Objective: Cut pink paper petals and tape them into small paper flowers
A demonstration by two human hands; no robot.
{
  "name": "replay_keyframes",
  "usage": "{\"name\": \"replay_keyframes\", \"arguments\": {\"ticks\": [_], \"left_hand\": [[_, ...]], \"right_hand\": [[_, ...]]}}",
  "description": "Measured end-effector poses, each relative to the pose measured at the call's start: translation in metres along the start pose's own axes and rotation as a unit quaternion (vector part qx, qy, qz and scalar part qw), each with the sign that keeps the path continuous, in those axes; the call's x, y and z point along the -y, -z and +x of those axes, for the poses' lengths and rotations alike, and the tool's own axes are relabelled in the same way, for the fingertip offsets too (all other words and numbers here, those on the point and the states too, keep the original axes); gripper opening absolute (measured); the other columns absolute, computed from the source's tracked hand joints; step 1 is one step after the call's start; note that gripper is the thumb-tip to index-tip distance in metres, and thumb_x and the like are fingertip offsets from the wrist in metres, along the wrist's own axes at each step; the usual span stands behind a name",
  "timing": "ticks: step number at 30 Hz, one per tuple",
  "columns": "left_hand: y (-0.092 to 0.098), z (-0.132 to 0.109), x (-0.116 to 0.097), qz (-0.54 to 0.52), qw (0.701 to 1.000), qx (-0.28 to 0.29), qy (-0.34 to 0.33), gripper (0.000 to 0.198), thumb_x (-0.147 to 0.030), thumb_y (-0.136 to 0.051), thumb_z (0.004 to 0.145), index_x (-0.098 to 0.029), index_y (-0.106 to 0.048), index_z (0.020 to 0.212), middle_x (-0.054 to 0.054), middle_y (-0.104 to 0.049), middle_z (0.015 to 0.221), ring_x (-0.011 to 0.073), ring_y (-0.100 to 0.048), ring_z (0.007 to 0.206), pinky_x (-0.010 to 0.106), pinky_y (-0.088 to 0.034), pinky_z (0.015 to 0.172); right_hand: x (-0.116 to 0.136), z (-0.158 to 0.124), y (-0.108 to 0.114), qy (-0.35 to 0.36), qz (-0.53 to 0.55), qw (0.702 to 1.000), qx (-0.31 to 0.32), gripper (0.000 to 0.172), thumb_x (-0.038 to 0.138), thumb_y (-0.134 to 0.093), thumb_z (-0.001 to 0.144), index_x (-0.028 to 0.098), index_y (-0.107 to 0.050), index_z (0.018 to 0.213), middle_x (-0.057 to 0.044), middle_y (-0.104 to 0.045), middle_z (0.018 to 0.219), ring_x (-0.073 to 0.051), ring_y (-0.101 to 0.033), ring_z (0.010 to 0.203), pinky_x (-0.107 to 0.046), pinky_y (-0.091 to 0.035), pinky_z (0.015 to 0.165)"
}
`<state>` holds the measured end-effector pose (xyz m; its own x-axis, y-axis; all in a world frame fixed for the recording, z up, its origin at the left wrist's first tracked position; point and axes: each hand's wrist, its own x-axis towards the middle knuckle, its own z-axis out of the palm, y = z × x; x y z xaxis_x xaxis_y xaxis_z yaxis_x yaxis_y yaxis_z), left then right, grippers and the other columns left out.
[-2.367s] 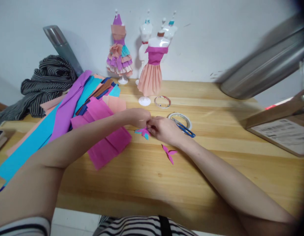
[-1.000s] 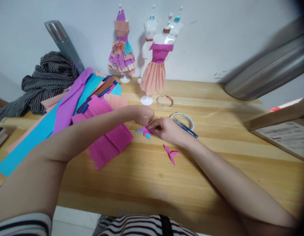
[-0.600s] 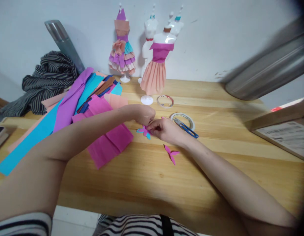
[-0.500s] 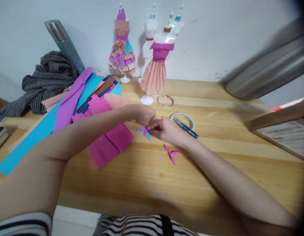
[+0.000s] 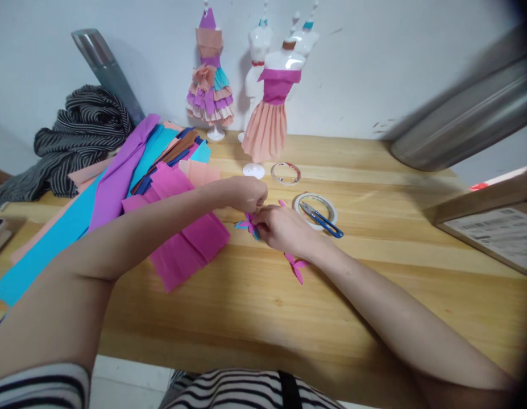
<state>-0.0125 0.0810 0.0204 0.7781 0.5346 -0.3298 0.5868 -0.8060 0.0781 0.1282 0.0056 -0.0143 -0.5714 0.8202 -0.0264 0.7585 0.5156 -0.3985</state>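
Both my hands meet over the middle of the wooden table, around a small paper flower (image 5: 245,225) with pink petals over blue ones. My left hand (image 5: 248,193) is bent down from above, fingers curled at the flower's top; its fingertips are mostly hidden. From the right, my right hand (image 5: 281,228) pinches the flower between thumb and fingers and covers part of it. A pink tip of paper peeks out behind the right knuckles. Just below my right wrist lies a loose pink three-petal cutout (image 5: 295,269), partly covered by the wrist.
Blue-handled thread snips (image 5: 322,220) lie across a roll of tape (image 5: 335,211); a thinner ring (image 5: 286,174) is behind. Dressed mannequins (image 5: 273,113) stand along the wall. Pink crepe paper (image 5: 190,258) and coloured strips (image 5: 113,170) lie left. A cardboard box (image 5: 493,218) stands right.
My right hand has shifted slightly left and over the flower, hiding more of it. The right forearm now covers part of the loose pink cutout. The camera view has shifted slightly.
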Motion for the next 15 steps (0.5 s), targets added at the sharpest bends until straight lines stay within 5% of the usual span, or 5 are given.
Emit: {"name": "replay_keyframes", "arguments": {"ticks": [3, 7, 15], "left_hand": [[-0.011, -0.008, 0.006, -0.025, 0.991, -0.104, 0.082, 0.039, -0.017, -0.053, 0.073, -0.016, -0.067, 0.110, 0.010, -0.069, 0.107, 0.0217, -0.061, 0.093, 0.027, -0.041, 0.069], [-0.023, -0.026, 0.007, -0.076, 0.965, -0.198, 0.154, 0.041, -0.017, -0.050, 0.076, -0.018, -0.064, 0.114, 0.007, -0.069, 0.096, 0.0192, -0.061, 0.087, 0.028, -0.043, 0.073], [-0.018, -0.055, -0.016, -0.149, 0.955, -0.169, 0.194, 0.019, -0.014, -0.050, 0.076, -0.013, -0.068, 0.080, 0.005, -0.066, 0.074, 0.0153, -0.057, 0.069, 0.026, -0.040, 0.062]], "right_hand": [[-0.005, 0.000, -0.001, 0.002, 0.037, 0.999, -0.006, 0.019, 0.012, -0.053, 0.074, 0.018, -0.070, 0.076, -0.006, -0.069, 0.076, -0.015, -0.057, 0.068, -0.025, -0.034, 0.060], [-0.014, 0.000, 0.000, -0.005, 0.124, 0.992, -0.023, 0.017, 0.013, -0.051, 0.074, 0.017, -0.067, 0.076, 0.000, -0.061, 0.063, -0.012, -0.047, 0.057, -0.024, -0.031, 0.057], [-0.013, 0.001, 0.009, -0.028, 0.144, 0.989, -0.032, 0.006, 0.013, -0.054, 0.070, 0.017, -0.059, 0.070, 0.003, -0.052, 0.060, -0.010, -0.044, 0.056, -0.023, -0.030, 0.054]]}}
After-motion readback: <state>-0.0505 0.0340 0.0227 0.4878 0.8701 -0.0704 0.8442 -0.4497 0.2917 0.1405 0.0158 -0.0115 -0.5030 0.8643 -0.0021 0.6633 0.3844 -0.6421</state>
